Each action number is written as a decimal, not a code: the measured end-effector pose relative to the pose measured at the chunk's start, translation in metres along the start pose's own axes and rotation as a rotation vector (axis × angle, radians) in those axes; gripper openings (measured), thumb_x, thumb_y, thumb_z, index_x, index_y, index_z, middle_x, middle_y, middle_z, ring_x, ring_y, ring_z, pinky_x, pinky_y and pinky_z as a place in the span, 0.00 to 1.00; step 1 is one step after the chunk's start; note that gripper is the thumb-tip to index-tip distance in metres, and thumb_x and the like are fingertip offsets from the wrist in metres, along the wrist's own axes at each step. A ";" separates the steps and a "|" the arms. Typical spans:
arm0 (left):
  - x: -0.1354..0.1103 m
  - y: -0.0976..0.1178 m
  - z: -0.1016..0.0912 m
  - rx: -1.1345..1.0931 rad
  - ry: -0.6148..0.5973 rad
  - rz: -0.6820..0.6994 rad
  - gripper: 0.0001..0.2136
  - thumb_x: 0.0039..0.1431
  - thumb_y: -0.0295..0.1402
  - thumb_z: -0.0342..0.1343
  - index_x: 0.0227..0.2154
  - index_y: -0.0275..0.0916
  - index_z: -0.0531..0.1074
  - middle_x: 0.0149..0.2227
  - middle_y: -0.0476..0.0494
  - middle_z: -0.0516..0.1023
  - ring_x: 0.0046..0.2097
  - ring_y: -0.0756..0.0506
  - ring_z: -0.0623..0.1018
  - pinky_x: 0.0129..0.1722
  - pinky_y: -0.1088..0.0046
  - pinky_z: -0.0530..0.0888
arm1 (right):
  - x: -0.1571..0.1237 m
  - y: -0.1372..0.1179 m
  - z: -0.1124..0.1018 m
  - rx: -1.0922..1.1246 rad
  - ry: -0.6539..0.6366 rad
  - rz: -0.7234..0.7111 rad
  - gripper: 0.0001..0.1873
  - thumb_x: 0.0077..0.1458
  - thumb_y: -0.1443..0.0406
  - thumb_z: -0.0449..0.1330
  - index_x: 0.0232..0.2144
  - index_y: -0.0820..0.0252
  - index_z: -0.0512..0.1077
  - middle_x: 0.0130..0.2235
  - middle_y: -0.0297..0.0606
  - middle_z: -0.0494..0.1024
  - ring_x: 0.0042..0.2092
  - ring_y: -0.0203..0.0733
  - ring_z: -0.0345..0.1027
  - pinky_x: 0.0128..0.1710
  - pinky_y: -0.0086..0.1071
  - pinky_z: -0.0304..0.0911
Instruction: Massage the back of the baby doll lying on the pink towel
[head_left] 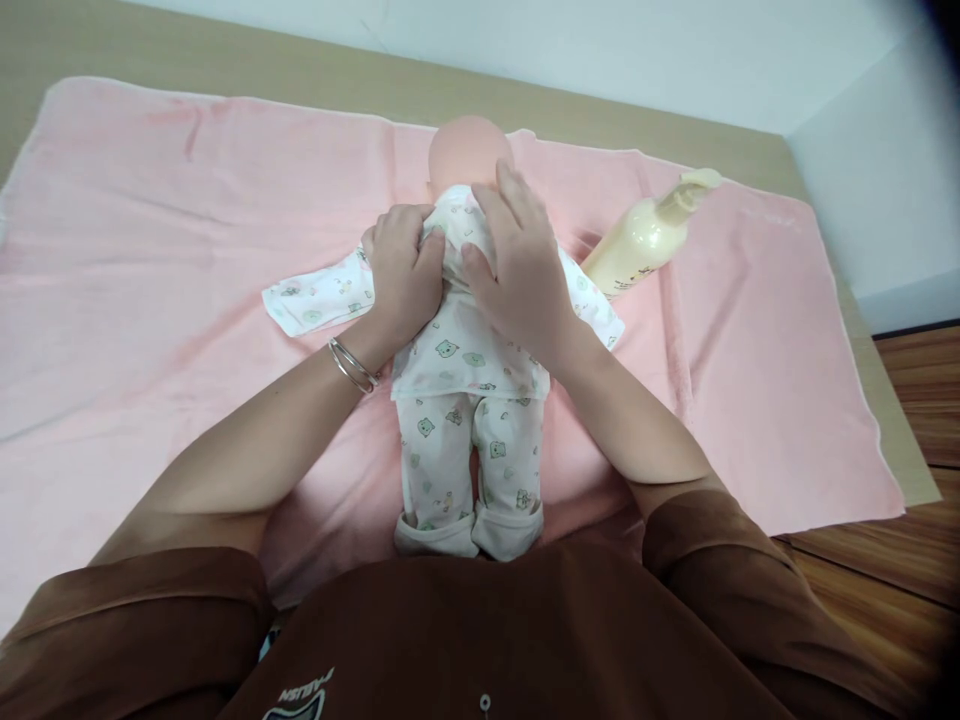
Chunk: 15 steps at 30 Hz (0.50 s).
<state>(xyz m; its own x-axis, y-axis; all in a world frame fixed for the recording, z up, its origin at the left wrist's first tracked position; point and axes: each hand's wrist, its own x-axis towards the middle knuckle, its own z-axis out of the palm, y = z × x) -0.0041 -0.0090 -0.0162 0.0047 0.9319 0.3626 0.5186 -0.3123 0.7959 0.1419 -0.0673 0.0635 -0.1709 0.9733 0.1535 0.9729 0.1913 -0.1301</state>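
Observation:
A bald baby doll lies stretched out with its head away from me, and no face shows. It wears a white printed top and matching pants with turned-up cuffs. On the left, my left hand is wrapped over the doll's shoulder, thumb resting on the cloth. Its fingertips are partly hidden. My right hand lies across the upper body near the other shoulder and neck, with fingers stretched and thumb spread. Both sleeves reach out sideways from under my hands.
Under the doll is a pink towel spread over a wooden table. A pale yellow pump bottle leans or lies by the right sleeve. A white wall stands behind the table. Wooden floor shows at the right.

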 end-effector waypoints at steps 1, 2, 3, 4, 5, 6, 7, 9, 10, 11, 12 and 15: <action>0.000 0.000 0.000 0.006 0.002 0.001 0.11 0.65 0.47 0.50 0.41 0.51 0.74 0.51 0.40 0.80 0.58 0.30 0.73 0.65 0.40 0.61 | -0.002 -0.001 -0.003 -0.011 0.021 0.004 0.33 0.74 0.62 0.42 0.76 0.61 0.56 0.80 0.41 0.51 0.82 0.49 0.41 0.82 0.46 0.50; 0.000 0.000 0.000 0.010 -0.002 -0.002 0.11 0.65 0.48 0.50 0.40 0.51 0.74 0.51 0.40 0.80 0.58 0.30 0.73 0.65 0.41 0.61 | -0.003 -0.002 -0.004 -0.019 0.031 0.010 0.33 0.74 0.62 0.41 0.76 0.61 0.56 0.80 0.41 0.51 0.82 0.47 0.41 0.82 0.44 0.50; 0.000 0.000 0.000 0.008 -0.005 -0.006 0.12 0.65 0.49 0.50 0.40 0.52 0.74 0.51 0.41 0.80 0.59 0.30 0.73 0.65 0.42 0.61 | -0.004 -0.003 -0.003 -0.024 0.030 0.018 0.33 0.74 0.62 0.41 0.76 0.62 0.56 0.80 0.42 0.51 0.82 0.48 0.40 0.82 0.44 0.49; 0.000 0.000 0.000 0.003 -0.010 -0.013 0.13 0.65 0.51 0.50 0.41 0.52 0.74 0.51 0.41 0.80 0.59 0.31 0.72 0.65 0.42 0.60 | -0.004 -0.004 0.001 -0.020 0.018 0.029 0.33 0.73 0.63 0.42 0.76 0.63 0.56 0.80 0.44 0.50 0.82 0.50 0.40 0.82 0.46 0.48; 0.000 0.000 0.000 -0.004 -0.018 -0.022 0.15 0.65 0.53 0.50 0.41 0.52 0.75 0.51 0.42 0.80 0.60 0.31 0.72 0.66 0.42 0.59 | -0.004 -0.005 0.006 -0.005 -0.004 0.041 0.33 0.72 0.63 0.44 0.76 0.65 0.56 0.80 0.46 0.50 0.82 0.53 0.39 0.82 0.49 0.46; 0.000 0.000 0.000 -0.013 -0.020 -0.031 0.16 0.65 0.55 0.50 0.42 0.52 0.75 0.52 0.42 0.79 0.60 0.30 0.72 0.66 0.42 0.57 | -0.004 -0.006 0.012 0.021 -0.029 0.053 0.34 0.71 0.64 0.46 0.76 0.66 0.55 0.80 0.49 0.49 0.82 0.56 0.39 0.82 0.53 0.45; 0.000 0.000 -0.001 -0.022 -0.025 -0.037 0.18 0.65 0.57 0.50 0.43 0.52 0.75 0.52 0.42 0.79 0.61 0.30 0.71 0.67 0.42 0.56 | -0.003 -0.006 0.017 0.055 -0.050 0.059 0.35 0.70 0.64 0.48 0.75 0.67 0.55 0.80 0.51 0.48 0.82 0.60 0.39 0.82 0.58 0.43; 0.000 0.000 -0.001 -0.029 -0.032 -0.046 0.20 0.64 0.58 0.50 0.44 0.52 0.75 0.54 0.43 0.79 0.61 0.31 0.70 0.67 0.43 0.55 | -0.003 -0.006 0.019 0.125 -0.057 0.043 0.35 0.70 0.64 0.49 0.76 0.68 0.54 0.80 0.52 0.48 0.82 0.62 0.39 0.81 0.62 0.43; 0.000 0.000 -0.001 -0.027 -0.037 -0.048 0.20 0.65 0.58 0.49 0.44 0.52 0.75 0.54 0.43 0.78 0.61 0.31 0.70 0.67 0.43 0.55 | -0.004 -0.005 0.016 0.136 -0.043 0.034 0.35 0.70 0.64 0.49 0.76 0.66 0.55 0.80 0.50 0.49 0.82 0.61 0.39 0.81 0.61 0.45; 0.000 0.000 -0.001 -0.022 -0.041 -0.048 0.20 0.65 0.58 0.49 0.44 0.51 0.75 0.54 0.42 0.78 0.61 0.32 0.70 0.67 0.44 0.56 | -0.004 -0.005 0.011 0.125 -0.022 0.029 0.34 0.71 0.64 0.48 0.76 0.63 0.55 0.79 0.47 0.51 0.82 0.58 0.39 0.80 0.58 0.48; 0.000 0.001 -0.001 -0.015 -0.043 -0.048 0.19 0.65 0.58 0.49 0.43 0.51 0.74 0.53 0.42 0.79 0.61 0.32 0.70 0.67 0.44 0.57 | -0.005 -0.005 0.006 0.096 0.000 0.029 0.34 0.71 0.63 0.47 0.76 0.60 0.55 0.79 0.44 0.54 0.82 0.54 0.38 0.80 0.54 0.51; 0.000 0.001 -0.001 -0.003 -0.034 -0.044 0.18 0.64 0.57 0.49 0.41 0.52 0.74 0.52 0.43 0.80 0.60 0.32 0.71 0.67 0.45 0.58 | -0.007 -0.005 -0.005 0.003 0.043 0.055 0.34 0.72 0.63 0.44 0.77 0.54 0.55 0.75 0.40 0.63 0.83 0.46 0.37 0.80 0.50 0.54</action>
<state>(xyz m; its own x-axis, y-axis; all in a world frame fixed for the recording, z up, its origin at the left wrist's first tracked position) -0.0049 -0.0096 -0.0148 0.0115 0.9504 0.3108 0.5165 -0.2718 0.8120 0.1387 -0.0755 0.0685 -0.1099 0.9760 0.1880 0.9801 0.1379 -0.1427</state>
